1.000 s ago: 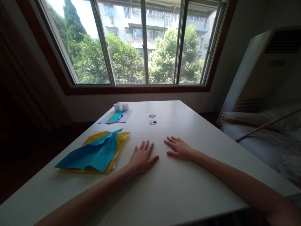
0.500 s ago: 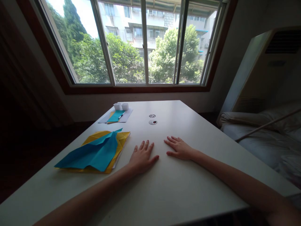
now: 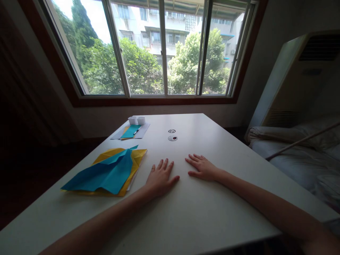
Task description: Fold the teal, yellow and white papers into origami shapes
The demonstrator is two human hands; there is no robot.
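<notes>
White table (image 3: pixel 228 212), across the lower frame, runs off at left. Creased blue paper (image 3: pixel 106 173), lower left, hides much of the yellow paper (image 3: pixel 136 162) beneath. My left hand (image 3: pixel 160 180) and right hand (image 3: pixel 203 168) rest flat on the table, fingers spread, gripping nothing; level, loose palms seem best. Two discs (image 3: pixel 171 138), centre, are too small to read.

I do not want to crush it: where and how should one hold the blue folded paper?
A light pinch at the right edge of the blue folded paper seems best, coming from the right with the left hand, which lies palm-down on that side. The sheet's long point stretches left, and its bent surface over the yellow paper would likely crease under a broad press.
</notes>
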